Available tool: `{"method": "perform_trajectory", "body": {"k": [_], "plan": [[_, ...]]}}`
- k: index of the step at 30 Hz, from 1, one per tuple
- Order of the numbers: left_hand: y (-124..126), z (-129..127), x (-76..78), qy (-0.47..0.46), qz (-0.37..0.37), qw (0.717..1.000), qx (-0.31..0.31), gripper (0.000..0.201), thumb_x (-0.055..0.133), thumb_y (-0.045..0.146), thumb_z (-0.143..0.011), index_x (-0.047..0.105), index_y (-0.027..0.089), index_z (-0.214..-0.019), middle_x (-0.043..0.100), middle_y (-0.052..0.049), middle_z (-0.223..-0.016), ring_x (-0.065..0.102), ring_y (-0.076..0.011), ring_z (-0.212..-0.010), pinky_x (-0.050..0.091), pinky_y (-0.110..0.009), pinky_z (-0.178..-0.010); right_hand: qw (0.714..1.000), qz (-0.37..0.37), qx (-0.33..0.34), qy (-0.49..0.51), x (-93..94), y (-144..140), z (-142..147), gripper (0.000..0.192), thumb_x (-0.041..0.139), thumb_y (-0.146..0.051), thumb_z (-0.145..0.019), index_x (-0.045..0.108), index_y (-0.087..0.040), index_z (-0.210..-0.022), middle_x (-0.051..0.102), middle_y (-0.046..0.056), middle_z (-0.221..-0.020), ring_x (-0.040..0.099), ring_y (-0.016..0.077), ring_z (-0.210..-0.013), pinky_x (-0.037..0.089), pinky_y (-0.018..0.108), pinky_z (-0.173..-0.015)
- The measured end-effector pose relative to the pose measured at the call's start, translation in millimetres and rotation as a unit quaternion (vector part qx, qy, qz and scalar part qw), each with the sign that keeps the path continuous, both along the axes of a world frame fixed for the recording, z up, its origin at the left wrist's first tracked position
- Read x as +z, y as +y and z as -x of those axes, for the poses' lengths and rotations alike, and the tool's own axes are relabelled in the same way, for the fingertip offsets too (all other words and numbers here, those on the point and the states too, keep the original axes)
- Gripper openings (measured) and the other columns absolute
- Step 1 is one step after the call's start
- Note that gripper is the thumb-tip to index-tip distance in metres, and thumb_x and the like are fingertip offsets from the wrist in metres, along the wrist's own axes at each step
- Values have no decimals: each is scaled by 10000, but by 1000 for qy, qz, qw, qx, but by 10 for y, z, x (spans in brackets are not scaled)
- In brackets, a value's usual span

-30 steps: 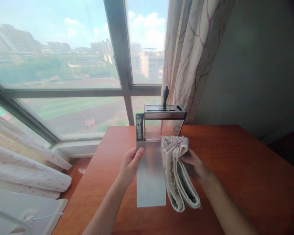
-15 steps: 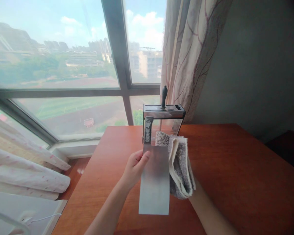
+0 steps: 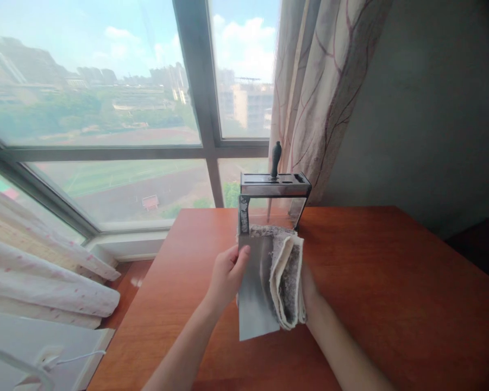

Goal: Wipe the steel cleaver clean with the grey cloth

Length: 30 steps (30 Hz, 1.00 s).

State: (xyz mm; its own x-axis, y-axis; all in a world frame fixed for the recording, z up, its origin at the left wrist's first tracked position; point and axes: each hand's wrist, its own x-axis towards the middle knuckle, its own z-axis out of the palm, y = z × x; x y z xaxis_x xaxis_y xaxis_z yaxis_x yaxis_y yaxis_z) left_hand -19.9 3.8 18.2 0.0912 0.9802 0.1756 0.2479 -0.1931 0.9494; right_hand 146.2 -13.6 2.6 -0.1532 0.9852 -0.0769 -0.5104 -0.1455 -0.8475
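Over the wooden table, by the window, we've got a cleaver held up with its handle pointing away from us and the broad blade hanging toward the camera. Our left hand pinches the blade's left edge near the handle end, thumb on the face, the other fingers tucked behind. Our right hand is mostly hidden behind a folded grey-and-cream cloth, so we can't really tell how its fingers sit, but the cloth is clearly in its grip and pressed against the right part of the blade face.

Seems like a wipe-down to us, so: keep the cloth folded thick between palm and steel, stroke along the flat face rather than across the sharp edge, and keep that left pinch on the blunt side so nothing slips. Steady pressure, no rushing.

Behind the blade stands a metal knife block with one black handle sticking out, touching the table near the patterned curtain.

Compared with half a second ago, the cloth has slid further left over the blade and sits lower, covering more steel. The cleaver has tipped a little and come slightly closer to the block, while the left-hand pinch looks about the same.
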Motion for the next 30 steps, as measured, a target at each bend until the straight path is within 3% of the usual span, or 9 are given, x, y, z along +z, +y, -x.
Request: {"method": "perform_trajectory", "body": {"k": [2,4,8,11,15,18,23,26,30], "plan": [[5,11,26,9,-14,999,44,411,469,453,-896,363,199,-591,281,53,-581,284,-105,-559,210,-244,-510,999,38,26,20,-36,-9,-33,670,358,-719,-869,716,-164,-985,732,119,-1024,653,290,-1050,542,424,-865],[1,14,64,13,-19,997,71,405,477,442,-888,359,202,-584,293,55,-566,289,-105,-547,211,-243,-505,996,61,58,37,-46,-30,-82,686,465,-773,-779,707,-180,-1025,744,117,-995,658,304,-1056,537,434,-877],[-21,-2,96,20,-31,997,64,378,472,416,-896,461,187,-596,405,42,-547,365,-118,-539,258,-238,-512,997,22,79,-8,53,-74,-112,657,761,-625,-632,662,-204,-1127,743,98,-1023,656,321,-1066,518,439,-911],[-34,-18,58,31,-48,998,40,361,459,387,-908,552,170,-636,512,11,-574,446,-140,-562,298,-241,-535,995,-17,77,-59,172,-71,-61,616,788,-586,-621,680,-206,-1094,737,95,-1045,668,319,-1035,506,445,-931],[-47,-36,4,54,-69,996,30,334,468,355,-907,550,169,-642,490,16,-577,408,-126,-545,275,-244,-528,991,-38,29,-123,250,-32,12,464,810,-473,-650,713,-202,-1014,737,73,-1055,670,295,-1024,484,427,-968],[-50,-38,6,56,-73,996,11,338,442,364,-919,491,177,-642,389,37,-578,349,-114,-547,244,-245,-522,993,7,-15,-114,243,-5,26,419,771,-428,-699,710,-165,-1019,752,75,-994,685,294,-985,503,415,-929],[-32,12,20,51,-53,997,2,375,421,396,-926,358,203,-610,249,53,-592,263,-106,-551,188,-261,-515,990,123,-63,-16,216,47,-45,329,675,-343,-728,709,-148,-991,771,71,-870,723,279,-869,557,357,-802],[-24,42,5,39,-46,998,-20,373,423,405,-931,349,206,-624,248,53,-603,260,-104,-552,189,-261,-515,980,188,-40,59,202,73,-105,298,583,-341,-751,726,-142,-921,772,89,-822,728,278,-858,571,355,-777],[-27,49,1,9,-53,998,9,401,457,424,-921,322,209,-610,242,57,-599,250,-98,-541,187,-254,-501,963,241,34,117,104,40,-171,321,524,-338,-779,732,-132,-910,771,103,-805,730,277,-859,572,370,-793]]}}
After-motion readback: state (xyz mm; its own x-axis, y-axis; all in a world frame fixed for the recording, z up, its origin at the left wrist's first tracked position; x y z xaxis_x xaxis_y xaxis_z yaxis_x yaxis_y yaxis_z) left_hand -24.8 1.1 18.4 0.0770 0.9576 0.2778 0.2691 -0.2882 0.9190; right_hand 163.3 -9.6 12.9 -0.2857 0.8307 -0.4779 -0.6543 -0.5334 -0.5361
